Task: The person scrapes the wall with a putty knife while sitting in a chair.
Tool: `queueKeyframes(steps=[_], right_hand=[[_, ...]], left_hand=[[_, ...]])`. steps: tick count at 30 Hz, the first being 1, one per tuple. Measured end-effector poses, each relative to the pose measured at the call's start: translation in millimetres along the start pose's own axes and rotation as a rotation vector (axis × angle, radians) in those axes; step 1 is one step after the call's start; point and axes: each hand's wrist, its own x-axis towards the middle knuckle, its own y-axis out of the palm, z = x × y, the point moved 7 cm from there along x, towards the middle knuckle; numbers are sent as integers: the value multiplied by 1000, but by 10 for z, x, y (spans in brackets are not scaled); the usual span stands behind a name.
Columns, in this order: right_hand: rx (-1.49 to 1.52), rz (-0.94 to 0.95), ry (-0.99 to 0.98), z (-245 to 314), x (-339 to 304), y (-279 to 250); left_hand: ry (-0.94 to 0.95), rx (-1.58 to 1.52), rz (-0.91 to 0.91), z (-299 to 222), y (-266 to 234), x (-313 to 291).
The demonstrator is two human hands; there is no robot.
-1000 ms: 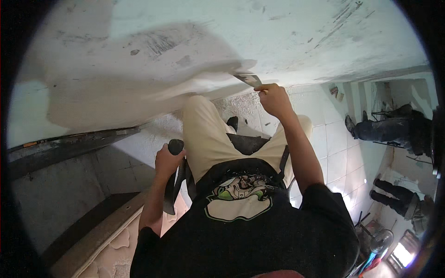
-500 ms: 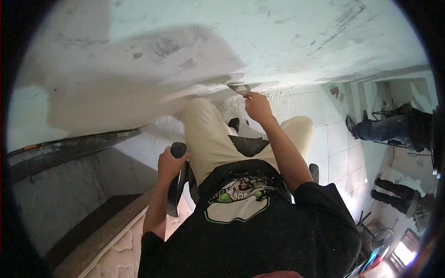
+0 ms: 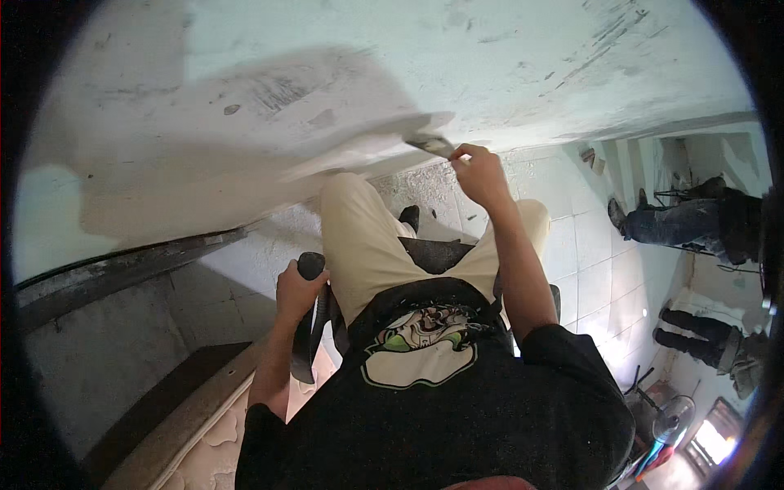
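Note:
My right hand [image 3: 483,180] is closed on a putty knife [image 3: 430,145]. Its broad blade points left, close to the pale wall [image 3: 523,73], beside a smeared whitish patch [image 3: 367,143] low on that wall. I cannot tell whether the blade touches the surface. At my left side, my left hand [image 3: 296,292] wraps round the front of a black armrest [image 3: 310,265], whose rounded end shows above the thumb. I sit between this armrest and another on the right, with a dark seat edge [image 3: 437,255] showing between my knees.
Crumbs and flakes lie on the tiled floor [image 3: 584,245] along the wall's foot. A dark ledge [image 3: 131,261] runs along the left, with a mattress [image 3: 216,445] below. Two other people are at the right, one in jeans [image 3: 674,226]. A fan [image 3: 674,418] stands lower right.
My right hand and the putty knife have shifted slightly right, and the blade has tilted away from the wall's foot. My left hand stays on the armrest.

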Motion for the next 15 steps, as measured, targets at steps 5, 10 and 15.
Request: queueKeyframes(steps=[5, 10, 15], right_hand=[[15, 0, -74, -394, 115, 947], [179, 158, -64, -848, -187, 1205], [281, 178, 129, -961, -319, 434]], left_hand=[[-9, -18, -18, -2, -17, 18], [-49, 15, 9, -29, -19, -3], [-29, -10, -4, 47, 4, 17]])
